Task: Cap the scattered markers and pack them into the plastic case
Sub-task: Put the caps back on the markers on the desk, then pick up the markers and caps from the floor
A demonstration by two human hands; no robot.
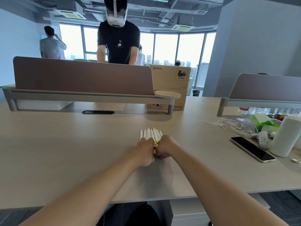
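- Two bare forearms reach in from the near edge of the desk (65,144) and meet a little right of its middle, well back from that edge.
- The left hand (145,151) is curled into a fist, its outer side resting on the desk top, and it grips the near end of a bundle of markers (150,134) from the left.
- The right hand (165,146) is likewise curled tight and grips the same bundle from the right. The two hands almost touch, with only a narrow strip of the bundle showing between them.
- In that strip are yellow and purple ends. Whether they are caps or bare tips cannot be told.
- The white barrels of the markers fan out side by side beyond the knuckles, pointing towards the far edge and lying on or just above the desk.
- Towards the right edge a dark-screened phone (252,149) lies flat and slantwise, just beside a tall white roll (286,136) standing upright.
- Behind the phone is a tangle of white cables (232,126), and beside it a green and white packet (263,122).
- Along the far edge stands a brown divider panel (81,77) on a grey rail, with a black oval cable slot (98,112) in the desk before it and a small round shelf (167,94) at its right end.
- Cardboard boxes (171,77) marked PICO are stacked behind that shelf.
- Beyond the panel stands a person in a black shirt (118,41) wearing a white headset. Another person (52,44) stands further off by the windows.
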